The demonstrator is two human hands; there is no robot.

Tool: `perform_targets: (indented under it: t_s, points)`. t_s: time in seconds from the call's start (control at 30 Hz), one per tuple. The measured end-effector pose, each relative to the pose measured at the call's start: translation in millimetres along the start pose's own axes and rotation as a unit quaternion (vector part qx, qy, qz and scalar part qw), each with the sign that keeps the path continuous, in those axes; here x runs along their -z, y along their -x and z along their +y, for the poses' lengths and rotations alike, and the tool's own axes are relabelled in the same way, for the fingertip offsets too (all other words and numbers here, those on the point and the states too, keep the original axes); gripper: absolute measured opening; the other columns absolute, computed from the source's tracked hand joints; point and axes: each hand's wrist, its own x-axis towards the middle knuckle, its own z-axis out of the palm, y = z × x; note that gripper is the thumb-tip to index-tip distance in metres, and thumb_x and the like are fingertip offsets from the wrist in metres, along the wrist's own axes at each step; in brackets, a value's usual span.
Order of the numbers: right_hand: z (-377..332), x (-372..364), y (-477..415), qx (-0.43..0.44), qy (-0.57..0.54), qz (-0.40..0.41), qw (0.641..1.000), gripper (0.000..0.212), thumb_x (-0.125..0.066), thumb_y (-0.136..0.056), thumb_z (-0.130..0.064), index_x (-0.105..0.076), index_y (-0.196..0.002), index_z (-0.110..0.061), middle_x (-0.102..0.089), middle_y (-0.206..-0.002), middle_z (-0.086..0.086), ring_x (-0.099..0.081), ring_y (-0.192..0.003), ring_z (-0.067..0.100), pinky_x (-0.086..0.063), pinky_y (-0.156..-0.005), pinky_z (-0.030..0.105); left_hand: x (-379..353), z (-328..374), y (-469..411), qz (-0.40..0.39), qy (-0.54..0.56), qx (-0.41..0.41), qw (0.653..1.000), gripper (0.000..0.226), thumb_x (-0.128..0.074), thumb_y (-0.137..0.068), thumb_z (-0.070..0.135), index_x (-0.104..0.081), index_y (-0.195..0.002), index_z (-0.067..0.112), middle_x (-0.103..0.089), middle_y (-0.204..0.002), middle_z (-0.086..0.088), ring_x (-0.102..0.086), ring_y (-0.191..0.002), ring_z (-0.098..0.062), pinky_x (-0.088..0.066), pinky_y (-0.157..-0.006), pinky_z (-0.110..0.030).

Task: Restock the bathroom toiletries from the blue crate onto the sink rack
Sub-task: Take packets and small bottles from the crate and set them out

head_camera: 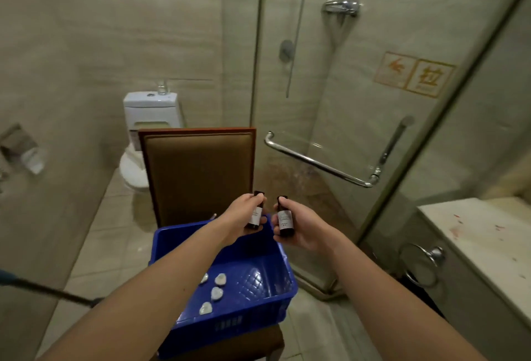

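Each of the hands is wrapped around a small dark brown bottle with a white label: the left hand (244,214) grips one (255,214), the right hand (298,227) the other (285,218), both upright just above the far rim of the blue plastic crate (258,283) on the brown padded chair (198,171). A few small pale wrapped packets (217,293) lie on the crate floor. The sink rack is out of view; I judge the marble worktop (482,243) at the right the way to turn, bottles held upright and apart.
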Motion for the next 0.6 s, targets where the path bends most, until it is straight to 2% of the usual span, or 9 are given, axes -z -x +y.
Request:
perform_targets:
  t_s: [0.13, 0.2, 0.37, 0.43, 0.53, 0.6]
  points:
    - [-3.9, 35.5, 31.0, 0.036, -0.028, 0.061, 0.997, 0.027, -0.054, -0.098, -0.032, -0.047, -0.112, -0.01, -0.063, -0.068, 0.005, -0.056, -0.053, 0.017, -0.053, -0.053, 0.029, -38.1, 6.1, 1.6, -0.077, 0.014, -0.011, 0.997, 0.021, -0.051, -0.1, 0.033, -0.062, -0.113, 0.02, -0.067, -0.1, -0.003, -0.063, -0.092, -0.018, -0.05, -0.077, -0.033]
    - [-5.0, 55.6, 45.1, 0.049, -0.03, 0.1, 0.993, 0.028, -0.056, -0.097, -0.03, -0.049, -0.113, -0.008, -0.063, -0.071, 0.005, -0.058, -0.053, 0.016, -0.052, -0.052, 0.028, -59.8, 9.0, 2.5, -0.107, 0.007, -0.018, 0.994, 0.022, -0.052, -0.099, 0.033, -0.062, -0.114, 0.02, -0.069, -0.101, -0.003, -0.065, -0.093, -0.017, -0.051, -0.078, -0.033]
    - [-4.1, 109.4, 79.8, 0.095, -0.043, 0.184, 0.977, 0.021, -0.063, -0.094, -0.028, -0.056, -0.102, -0.01, -0.06, -0.083, 0.007, -0.061, -0.055, 0.014, -0.052, -0.049, 0.025, -120.5, 13.6, 4.4, -0.168, -0.027, -0.03, 0.985, 0.023, -0.057, -0.097, 0.035, -0.065, -0.112, 0.02, -0.071, -0.105, -0.005, -0.065, -0.104, -0.021, -0.052, -0.086, -0.037]
    - [-4.0, 131.7, 95.7, 0.108, -0.046, 0.207, 0.971, 0.019, -0.065, -0.093, -0.028, -0.056, -0.097, -0.012, -0.062, -0.085, 0.007, -0.064, -0.059, 0.014, -0.054, -0.052, 0.026, -146.1, 13.2, 5.2, -0.192, -0.034, -0.032, 0.98, 0.024, -0.058, -0.096, 0.035, -0.067, -0.112, 0.02, -0.071, -0.104, -0.005, -0.066, -0.101, -0.02, -0.055, -0.079, -0.035]
    - [-3.7, 165.5, 122.3, 0.124, -0.044, 0.222, 0.966, 0.017, -0.066, -0.093, -0.026, -0.057, -0.096, -0.011, -0.067, -0.084, 0.008, -0.067, -0.069, 0.019, -0.054, -0.072, 0.037, -185.7, 14.0, 8.8, -0.213, -0.038, -0.037, 0.975, 0.024, -0.062, -0.093, 0.033, -0.068, -0.111, 0.018, -0.072, -0.096, -0.003, -0.068, -0.087, -0.015, -0.057, -0.059, -0.028]
    - [-3.7, 188.7, 141.8, 0.137, -0.045, 0.224, 0.964, 0.016, -0.067, -0.092, -0.023, -0.06, -0.095, -0.009, -0.069, -0.083, 0.009, -0.069, -0.072, 0.021, -0.055, -0.076, 0.041, -213.8, 14.1, 10.2, -0.227, -0.044, -0.044, 0.972, 0.023, -0.064, -0.092, 0.031, -0.068, -0.11, 0.016, -0.074, -0.094, -0.004, -0.07, -0.082, -0.016, -0.057, -0.059, -0.029]
